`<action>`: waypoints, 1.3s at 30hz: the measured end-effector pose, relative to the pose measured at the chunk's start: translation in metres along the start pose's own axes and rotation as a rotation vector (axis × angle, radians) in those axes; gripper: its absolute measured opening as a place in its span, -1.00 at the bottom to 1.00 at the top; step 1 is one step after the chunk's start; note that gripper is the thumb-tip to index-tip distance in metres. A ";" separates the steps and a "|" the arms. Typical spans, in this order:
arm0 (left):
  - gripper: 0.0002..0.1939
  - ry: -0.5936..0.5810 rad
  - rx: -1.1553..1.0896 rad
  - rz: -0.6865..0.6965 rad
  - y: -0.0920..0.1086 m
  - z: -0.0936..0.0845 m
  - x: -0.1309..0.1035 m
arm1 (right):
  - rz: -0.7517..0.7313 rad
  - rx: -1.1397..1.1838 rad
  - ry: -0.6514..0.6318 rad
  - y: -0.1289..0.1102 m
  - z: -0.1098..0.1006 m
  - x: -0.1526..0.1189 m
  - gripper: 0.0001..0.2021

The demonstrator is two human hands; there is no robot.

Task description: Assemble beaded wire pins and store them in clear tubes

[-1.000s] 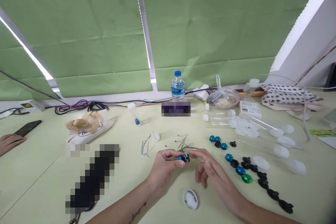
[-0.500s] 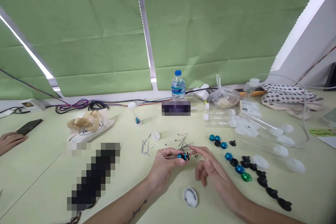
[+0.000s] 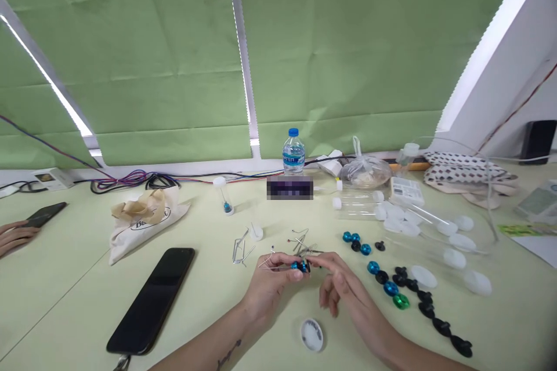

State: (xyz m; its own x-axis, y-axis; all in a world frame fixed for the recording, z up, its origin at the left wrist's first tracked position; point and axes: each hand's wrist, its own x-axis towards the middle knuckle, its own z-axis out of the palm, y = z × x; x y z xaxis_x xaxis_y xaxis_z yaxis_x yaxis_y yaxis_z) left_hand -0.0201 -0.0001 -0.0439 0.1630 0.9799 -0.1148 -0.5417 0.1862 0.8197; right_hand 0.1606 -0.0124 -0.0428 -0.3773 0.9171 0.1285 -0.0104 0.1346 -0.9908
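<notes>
Between its thumb and fingers, my left hand [image 3: 266, 288] pinches a small blue and black knob-like piece [image 3: 297, 266] with a thin bent metal wire running from it. My right hand [image 3: 346, 287] is at the piece's black end, its index finger stretched toward it and the other fingers loosely curled; whether the fingertip touches is hard to tell. Just beyond the hands lies a loose pile of bent metal wires [image 3: 300, 239]. A small white cap [image 3: 312, 334] with tiny dark bits in it sits nearer to me, between my forearms.
Blue, green and black knobs [image 3: 390, 288] lie to the right, with clear tubes [image 3: 359, 207] behind. A capped tube [image 3: 223, 197] stands upright at the back, near a water bottle [image 3: 293, 151]. On the left are a phone [image 3: 150, 301], a cloth pouch [image 3: 145, 223] and another person's hand [image 3: 17, 236].
My right index fingertip has come slightly closer to the piece in my left hand. The camera view has tilted and shifted a little; the things on the table have stayed put.
</notes>
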 end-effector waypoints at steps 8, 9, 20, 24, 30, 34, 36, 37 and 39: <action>-0.78 0.004 0.016 -0.002 0.002 0.000 -0.001 | 0.010 -0.031 0.006 -0.003 0.001 -0.003 -0.58; -0.77 0.006 0.016 -0.002 0.002 0.000 -0.001 | 0.011 -0.029 0.011 -0.003 0.001 -0.003 -0.59; -0.80 -0.027 0.038 -0.005 0.003 0.001 -0.001 | 0.009 -0.026 0.000 -0.004 0.001 -0.002 -0.58; -0.82 -0.049 0.051 -0.007 0.003 0.000 -0.001 | -0.008 -0.040 -0.007 -0.002 0.001 -0.002 -0.59; -0.80 -0.043 0.048 0.001 0.001 -0.001 0.000 | -0.010 -0.026 -0.003 -0.001 0.001 -0.003 -0.61; -0.79 -0.018 0.044 -0.007 0.002 0.000 0.000 | -0.014 -0.039 -0.005 -0.001 0.001 -0.002 -0.59; -0.78 0.004 0.037 -0.012 0.002 0.000 0.001 | -0.004 -0.037 0.001 -0.001 0.001 -0.002 -0.59; -0.77 0.011 0.033 -0.013 0.002 0.000 0.001 | -0.002 -0.036 0.003 -0.001 0.001 -0.002 -0.59; -0.76 0.017 0.025 -0.012 0.001 0.000 0.001 | -0.004 -0.032 0.001 -0.002 0.001 -0.002 -0.59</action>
State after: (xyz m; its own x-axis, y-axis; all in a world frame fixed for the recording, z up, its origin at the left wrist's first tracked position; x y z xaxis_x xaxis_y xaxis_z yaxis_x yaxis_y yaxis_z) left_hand -0.0209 0.0011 -0.0434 0.1554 0.9788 -0.1337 -0.5192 0.1961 0.8319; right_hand 0.1600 -0.0148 -0.0412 -0.3765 0.9169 0.1326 0.0182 0.1504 -0.9885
